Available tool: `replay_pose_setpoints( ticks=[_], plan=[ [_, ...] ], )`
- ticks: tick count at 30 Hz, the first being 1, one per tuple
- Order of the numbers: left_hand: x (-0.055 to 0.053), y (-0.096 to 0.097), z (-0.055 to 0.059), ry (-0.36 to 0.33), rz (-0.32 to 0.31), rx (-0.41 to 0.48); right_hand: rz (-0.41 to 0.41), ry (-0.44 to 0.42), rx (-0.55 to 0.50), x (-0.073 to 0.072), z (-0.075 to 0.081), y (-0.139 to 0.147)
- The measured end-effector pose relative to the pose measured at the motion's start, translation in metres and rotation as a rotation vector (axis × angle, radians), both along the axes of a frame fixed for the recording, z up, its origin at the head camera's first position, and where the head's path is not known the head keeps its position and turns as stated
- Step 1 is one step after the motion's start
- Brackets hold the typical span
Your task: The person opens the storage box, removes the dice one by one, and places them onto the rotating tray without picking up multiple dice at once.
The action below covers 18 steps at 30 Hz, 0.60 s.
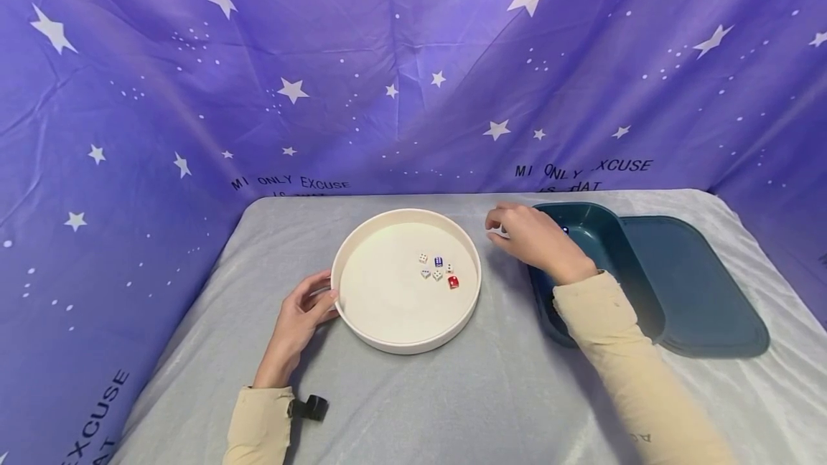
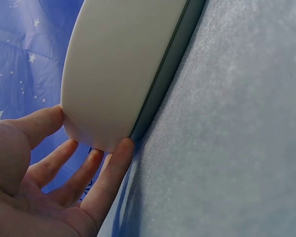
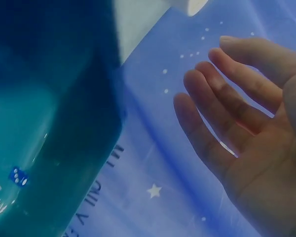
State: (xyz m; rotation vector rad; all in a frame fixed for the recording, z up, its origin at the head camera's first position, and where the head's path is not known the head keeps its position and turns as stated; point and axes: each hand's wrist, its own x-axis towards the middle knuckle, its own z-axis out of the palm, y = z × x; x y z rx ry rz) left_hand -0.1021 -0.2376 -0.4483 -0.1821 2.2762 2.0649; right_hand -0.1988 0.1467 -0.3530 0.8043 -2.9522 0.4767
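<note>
A round cream tray (image 1: 400, 346) stands on the cloth and holds several small white dice (image 1: 437, 275), a blue die (image 1: 438, 262) and a red die (image 1: 454, 282). My left hand (image 1: 304, 314) touches the tray's left side, thumb at the rim; the left wrist view has fairly straight fingertips (image 2: 121, 150) against the outer wall. Between tray and teal bin, my right hand (image 1: 533, 235) hovers with loosely bent fingers and nothing in them. A blue die (image 3: 18, 176) lies inside the bin (image 1: 646, 307), whose near interior the right arm partly hides.
A flat teal lid (image 1: 698, 285) lies right of the bin, touching or nearly touching its edge. Grey cloth (image 1: 439, 407) covers the table. A purple star-printed curtain (image 1: 400, 77) hangs behind and at the sides. A black strap (image 1: 310, 408) sits at the left cuff.
</note>
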Motion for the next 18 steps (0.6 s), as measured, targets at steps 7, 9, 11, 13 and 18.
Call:
replay_pose_setpoints(
  ticks=[7,9,11,13,18],
  plan=[
    [0.000,0.000,0.000,-0.009,0.001,-0.001,-0.030,-0.008,-0.021,-0.001,-0.001,0.017],
    [0.000,0.000,0.001,-0.010,-0.002,0.002,-0.039,-0.011,-0.022,-0.002,-0.001,0.021],
    [0.000,0.000,0.000,-0.013,-0.003,0.003,-0.050,-0.015,-0.023,-0.002,-0.001,0.025],
    [0.000,0.000,0.000,-0.014,-0.002,0.001,-0.056,-0.017,-0.023,-0.003,-0.003,0.028],
    [-0.001,0.000,0.000,-0.009,0.000,-0.003,-0.071,-0.018,-0.025,-0.006,-0.007,0.037]
  ],
)
